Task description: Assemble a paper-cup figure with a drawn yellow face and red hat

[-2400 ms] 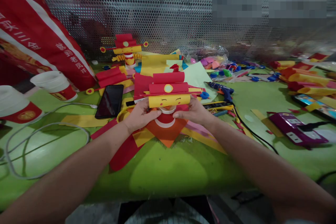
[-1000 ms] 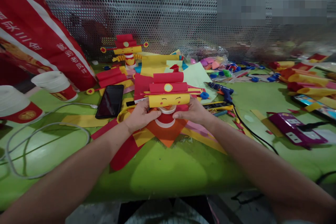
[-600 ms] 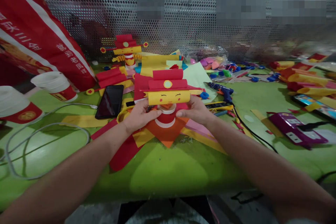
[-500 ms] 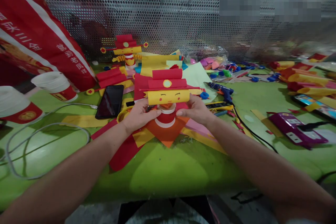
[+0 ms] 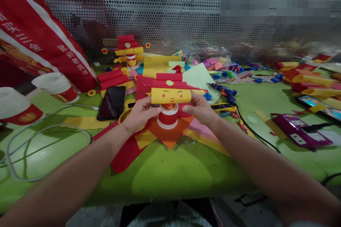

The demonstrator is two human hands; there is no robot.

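A yellow paper roll with a drawn face (image 5: 171, 95), topped by a red paper hat (image 5: 169, 81), sits on a red-and-white paper cup (image 5: 167, 117) in the middle. My left hand (image 5: 140, 112) has its fingers at the roll's left end, its thumb reaching toward the cup. At the right end, my right hand (image 5: 201, 109) curls its fingers behind the roll, with the thumb beside the cup. Orange paper (image 5: 170, 137) lies under the cup. A similar finished-looking figure (image 5: 130, 51) stands at the back left.
A black phone (image 5: 111, 103), a white cable (image 5: 89, 135) and stacked cups (image 5: 57, 87) are on the left. Toward the right lie a blue glue gun (image 5: 226, 91) with its cord and a purple power strip (image 5: 298, 130). Red paper (image 5: 128, 156) lies near the front edge.
The roll and hat have tipped, so the face shows more fully and the hat looks lower. My right thumb has moved slightly away from the cup.
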